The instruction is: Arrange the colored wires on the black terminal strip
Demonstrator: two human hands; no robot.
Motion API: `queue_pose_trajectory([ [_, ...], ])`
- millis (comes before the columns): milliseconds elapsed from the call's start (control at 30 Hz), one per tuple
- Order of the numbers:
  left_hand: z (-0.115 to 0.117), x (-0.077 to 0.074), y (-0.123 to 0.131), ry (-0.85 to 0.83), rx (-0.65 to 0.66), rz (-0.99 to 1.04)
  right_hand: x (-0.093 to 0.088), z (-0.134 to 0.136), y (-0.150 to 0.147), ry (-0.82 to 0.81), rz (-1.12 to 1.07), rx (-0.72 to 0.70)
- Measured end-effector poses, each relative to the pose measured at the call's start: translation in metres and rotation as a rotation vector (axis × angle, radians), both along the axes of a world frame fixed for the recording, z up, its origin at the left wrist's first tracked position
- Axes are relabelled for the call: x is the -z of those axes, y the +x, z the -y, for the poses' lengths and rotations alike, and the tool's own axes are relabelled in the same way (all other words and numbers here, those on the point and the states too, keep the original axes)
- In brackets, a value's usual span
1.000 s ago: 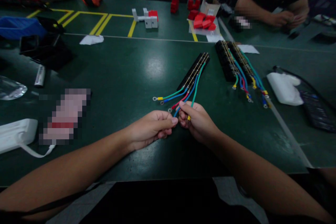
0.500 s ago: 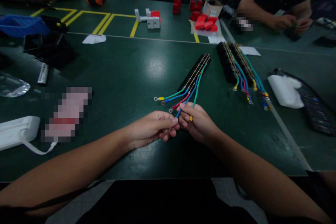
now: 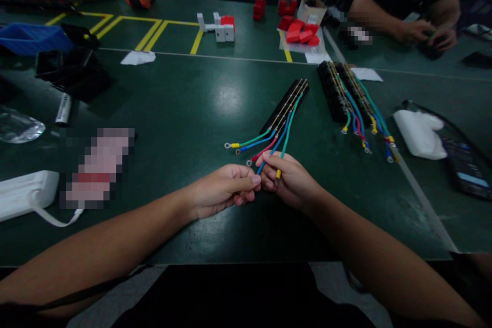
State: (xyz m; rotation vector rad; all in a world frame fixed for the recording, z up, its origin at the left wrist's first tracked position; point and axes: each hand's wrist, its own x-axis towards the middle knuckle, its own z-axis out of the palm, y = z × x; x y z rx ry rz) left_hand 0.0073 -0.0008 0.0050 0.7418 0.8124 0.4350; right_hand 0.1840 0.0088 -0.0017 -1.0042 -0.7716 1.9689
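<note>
A black terminal strip [image 3: 286,106] with brass-coloured rails lies tilted on the dark green table, its coloured wires running toward me. Between thumb and fingers, my left hand [image 3: 228,188] pinches the end of a blue wire [image 3: 261,168]; the tip is hidden. Just right of it, my right hand [image 3: 288,177] is closed on the same blue wire higher up. A green wire [image 3: 285,144] with a yellow-sleeved ring terminal [image 3: 278,178] passes over the right hand's fingers. Left of the hands, another green wire, a blue wire and a red wire [image 3: 258,156] end in ring terminals.
Two similar wired black strips [image 3: 332,92] lie to the right, beside a white object [image 3: 418,133] and a dark handheld device [image 3: 467,164]. Red parts [image 3: 302,33] sit at the back. A blurred-out phone-like item [image 3: 98,169] is at left. Across the table, another person handles something dark.
The yellow-sleeved ring terminal at my right hand has turned slightly downward, so its ring now shows. Both hands keep their pinch on the blue wire, nearly in place.
</note>
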Motion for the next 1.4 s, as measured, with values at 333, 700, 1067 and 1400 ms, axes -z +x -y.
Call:
queue_pose_trajectory([
  [333,0.0012,-0.0002,0.0011,0.005,-0.010,0.012,0.0006,-0.0005,0.0000,0.017,0.006,-0.010],
  [700,0.0002,-0.0007,0.0000,-0.002,-0.015,-0.022,0.0005,-0.0004,0.0001,0.032,0.016,-0.010],
  [1067,-0.0011,-0.0077,-0.0008,0.231,-0.052,-0.154,0.0037,0.0014,0.0007,0.058,0.079,0.008],
  [1400,-0.0021,-0.0074,-0.0040,0.017,-0.029,-0.042,0.0000,-0.0004,0.0017,0.020,0.047,0.009],
])
